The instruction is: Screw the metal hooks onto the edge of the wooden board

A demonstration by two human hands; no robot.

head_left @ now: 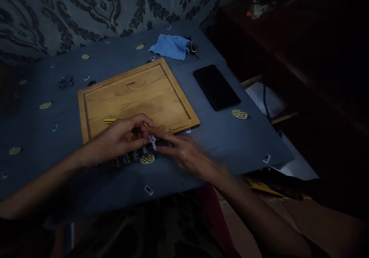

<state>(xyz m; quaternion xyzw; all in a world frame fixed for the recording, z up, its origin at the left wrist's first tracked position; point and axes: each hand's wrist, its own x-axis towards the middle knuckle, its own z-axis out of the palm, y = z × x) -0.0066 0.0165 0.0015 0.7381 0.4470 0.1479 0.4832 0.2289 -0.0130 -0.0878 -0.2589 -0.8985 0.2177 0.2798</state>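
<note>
A framed wooden panel, like a cabinet door, lies on the blue cloth. Over its near edge, my left hand is closed, thumb and index finger pinching a small silver metal piece that resembles a hinge. From the right, my right hand closes its fingertips on the same piece; that hand is slightly blurred. A yellow-and-black striped stick, perhaps a pencil, rests on the panel and runs behind my left hand. Dark small shapes along the panel's near edge are too dim to name.
A black phone lies right of the panel. Behind it are a crumpled blue rag and a keyring or carabiner. A dark small object sits at the left back. Dark furniture stands beyond the table's right edge.
</note>
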